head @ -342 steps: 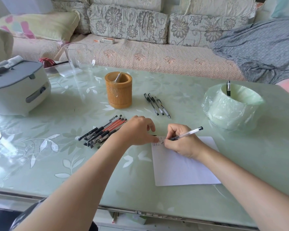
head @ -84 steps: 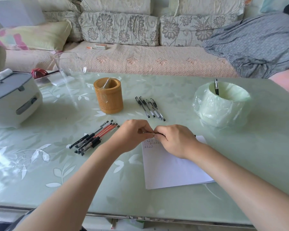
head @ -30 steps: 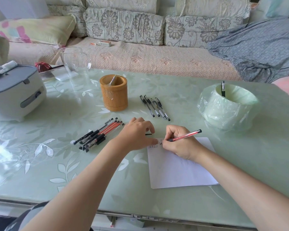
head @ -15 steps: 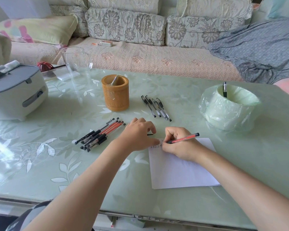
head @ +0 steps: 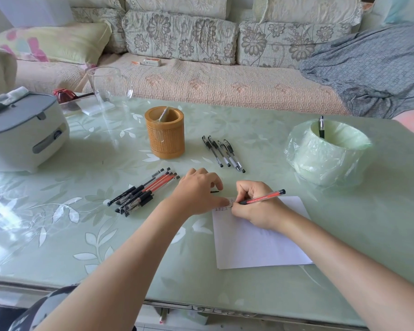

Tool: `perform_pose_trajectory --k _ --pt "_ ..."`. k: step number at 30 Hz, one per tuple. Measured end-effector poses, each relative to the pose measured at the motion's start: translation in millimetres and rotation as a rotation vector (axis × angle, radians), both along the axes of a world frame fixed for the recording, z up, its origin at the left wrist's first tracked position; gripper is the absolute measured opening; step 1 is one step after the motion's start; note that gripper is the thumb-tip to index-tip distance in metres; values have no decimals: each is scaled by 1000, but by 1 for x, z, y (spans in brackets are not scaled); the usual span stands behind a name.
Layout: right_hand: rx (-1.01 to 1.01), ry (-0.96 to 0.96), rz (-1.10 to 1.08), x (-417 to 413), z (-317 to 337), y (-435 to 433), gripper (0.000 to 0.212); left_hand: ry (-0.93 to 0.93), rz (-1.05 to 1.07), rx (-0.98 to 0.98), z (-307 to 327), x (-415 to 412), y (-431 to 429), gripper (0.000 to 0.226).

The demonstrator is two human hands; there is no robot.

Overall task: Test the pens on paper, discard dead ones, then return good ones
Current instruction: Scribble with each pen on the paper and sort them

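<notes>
Mid-task: the right hand [head: 256, 207] pinched a red-barrelled plastic pen [head: 264, 198], tip on the white paper sheet [head: 261, 247] under its fingers, the left hand [head: 196, 192] lay curled alongside, hold unclear, while a pen bundle [head: 142, 193] left of them seemingly awaited testing, four black pens [head: 222, 154] lay beyond, and one black pen [head: 321, 127] stood in the green bag-lined bin [head: 325, 158].

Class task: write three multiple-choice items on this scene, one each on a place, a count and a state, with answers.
1. Where is the lone upright pen? A) in a mug B) in the bag-lined bin C) in a drawer
2. How many pens lie in the row beside the bamboo holder? A) four B) two C) seven
3. The right hand is A) flat, empty B) a bare fist C) gripping a red pen on the paper
Answers: 1 B, it pokes above the rim; 2 A, four lie side by side; 3 C, fingers curl round it.
</notes>
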State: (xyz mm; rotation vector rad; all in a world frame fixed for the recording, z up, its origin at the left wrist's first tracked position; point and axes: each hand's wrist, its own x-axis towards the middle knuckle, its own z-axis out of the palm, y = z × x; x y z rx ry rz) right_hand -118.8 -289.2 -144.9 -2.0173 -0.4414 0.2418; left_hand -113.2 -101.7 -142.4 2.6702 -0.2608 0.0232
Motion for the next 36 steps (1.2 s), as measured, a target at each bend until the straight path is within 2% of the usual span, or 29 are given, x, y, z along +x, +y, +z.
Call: perform_pose_trajectory --k 29,36 --pt "35 1 14 1 -1 -1 22 16 -7 4 0 1 1 43" --pt "40 35 68 0 0 -3 26 9 -2 4 0 1 0 43"
